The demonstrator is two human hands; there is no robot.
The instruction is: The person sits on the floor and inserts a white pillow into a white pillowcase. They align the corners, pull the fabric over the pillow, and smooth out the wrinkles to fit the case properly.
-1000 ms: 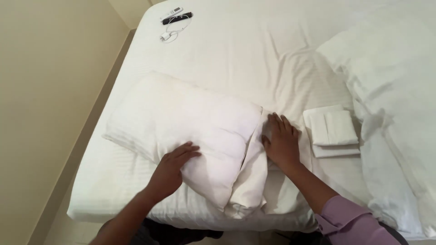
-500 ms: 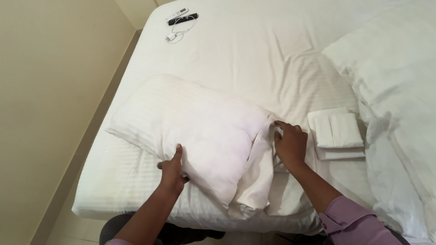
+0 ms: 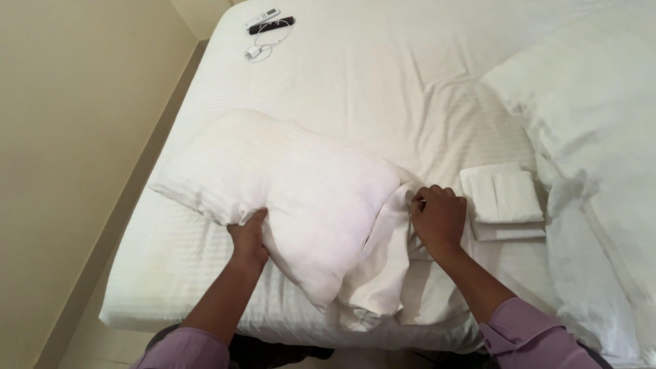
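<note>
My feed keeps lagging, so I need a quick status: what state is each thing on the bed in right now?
Pillow: lying on the bed, partly inside its case.
Pillowcase: loose, bunched at the open end.
Left hand: grip closed on the pillow's near edge.
Right hand: grip closed on the pillowcase fabric.
Folded linens: stacked, untouched.
Remote controls: lying flat at the far edge.

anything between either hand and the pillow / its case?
Nothing visible. The left hand already grips the pillow at its near edge; the right hand is fisted on the pillowcase opening beside it.
</note>
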